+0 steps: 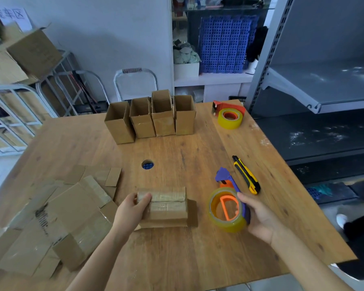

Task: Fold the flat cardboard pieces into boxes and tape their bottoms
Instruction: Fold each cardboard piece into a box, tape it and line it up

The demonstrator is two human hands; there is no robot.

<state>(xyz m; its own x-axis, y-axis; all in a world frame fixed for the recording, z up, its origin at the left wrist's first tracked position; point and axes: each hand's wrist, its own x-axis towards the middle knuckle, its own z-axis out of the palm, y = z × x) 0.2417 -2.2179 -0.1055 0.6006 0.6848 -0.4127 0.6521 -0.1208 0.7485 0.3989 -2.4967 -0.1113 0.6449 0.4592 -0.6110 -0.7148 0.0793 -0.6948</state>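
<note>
Now the left hand (135,206) steadies a bottom-up cardboard box (164,204) at the table's (177,259) near centre; the right hand (254,215) grips a tape dispenser (229,206) beside it. Flaps should stay flush while tape runs along the seam.

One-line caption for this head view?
Left hand steadies a taped box while right hand holds a tape dispenser; four finished boxes behind.

pale wall (114,38) behind wooden table (177,259); grey metal shelving (324,85) right of it, folding chair (135,80) beyond.
</note>
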